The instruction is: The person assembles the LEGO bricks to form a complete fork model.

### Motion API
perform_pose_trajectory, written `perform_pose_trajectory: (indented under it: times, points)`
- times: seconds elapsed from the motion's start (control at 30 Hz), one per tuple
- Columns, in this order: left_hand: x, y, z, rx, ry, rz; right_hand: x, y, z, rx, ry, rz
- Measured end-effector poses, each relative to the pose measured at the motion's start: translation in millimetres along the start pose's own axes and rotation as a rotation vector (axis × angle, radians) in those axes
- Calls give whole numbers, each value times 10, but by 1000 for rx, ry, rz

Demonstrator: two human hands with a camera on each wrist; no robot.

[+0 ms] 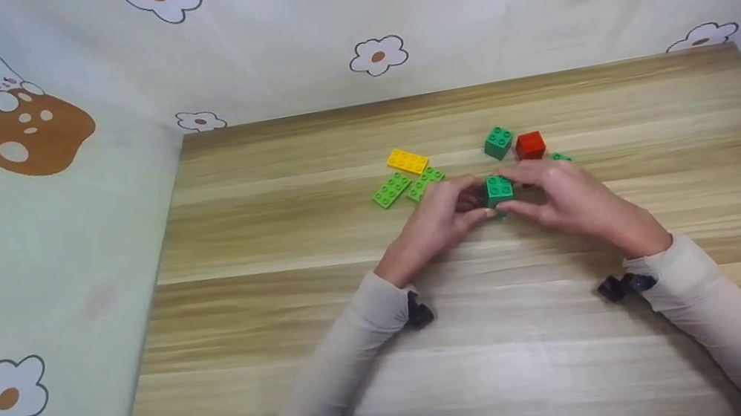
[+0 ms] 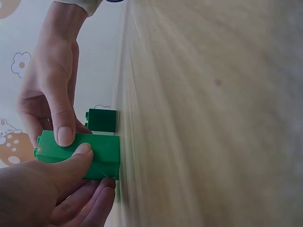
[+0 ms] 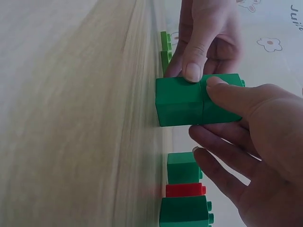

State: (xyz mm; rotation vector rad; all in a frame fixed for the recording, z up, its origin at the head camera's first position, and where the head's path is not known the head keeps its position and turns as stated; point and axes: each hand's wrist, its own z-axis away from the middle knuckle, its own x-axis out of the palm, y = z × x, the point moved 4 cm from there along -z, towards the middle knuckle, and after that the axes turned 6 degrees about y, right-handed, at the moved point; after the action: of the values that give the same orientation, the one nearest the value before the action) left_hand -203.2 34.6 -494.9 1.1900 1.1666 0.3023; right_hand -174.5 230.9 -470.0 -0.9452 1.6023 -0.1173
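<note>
Two green toy bricks (image 1: 499,188), stacked one on the other, stand upright between the hands; in the right wrist view a seam divides the upper brick (image 3: 222,104) from the lower brick (image 3: 177,101). My left hand (image 1: 441,217) pinches the stack from the left, its thumb on the lower brick near the seam. From the right, my right hand (image 1: 568,196) pinches the upper brick with its thumb on the front face. The stack's base is at or close to the tabletop; whether it touches cannot be told.
Left of the stack lie a yellow brick (image 1: 407,161) and two flat lime-green bricks (image 1: 391,190). Behind and right are a green brick (image 1: 499,142), a red brick (image 1: 530,145) and another green brick (image 1: 561,157), partly hidden by the right hand. A patterned wall covering (image 1: 282,42) borders the wooden table (image 1: 285,328).
</note>
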Motion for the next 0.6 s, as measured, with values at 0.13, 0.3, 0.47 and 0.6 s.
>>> perform_pose_trajectory:
  times: [0.13, 0.3, 0.47, 0.6]
  points:
    - [1, -13, 3, -20, -5, 20, 8, 15, -3, 0, -3, -12]
    - [7, -24, 5, -40, -14, 25, 21, 44, -1, 2, -4, -19]
    - [15, -15, -4, -36, -24, 24, 10, 47, -5, -3, 8, -21]
    - [10, -7, -13, -23, -24, 19, 6, 39, -14, -12, 12, -25]
